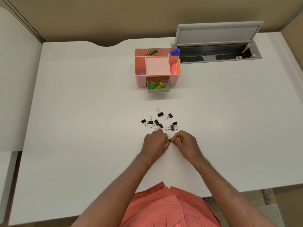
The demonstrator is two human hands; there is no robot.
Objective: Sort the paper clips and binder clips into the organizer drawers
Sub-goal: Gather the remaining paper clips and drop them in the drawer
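Observation:
Several black binder clips (159,114) lie scattered on the white desk just beyond my hands. My left hand (155,143) pinches one small black binder clip (169,140) between the two hands. My right hand (186,143) touches that clip too and holds a bunch of yellow paper clips (180,139) in its curled fingers. Farther back stands the pink organizer (141,79). Its clear drawer (158,90) is pulled open and holds several green and yellow paper clips.
The organizer's top compartments hold markers (173,52), pink sticky notes (174,68) and a purple ball (143,73). Behind it to the right, a grey cable hatch (216,46) stands open in the desk. A partition wall runs along the back.

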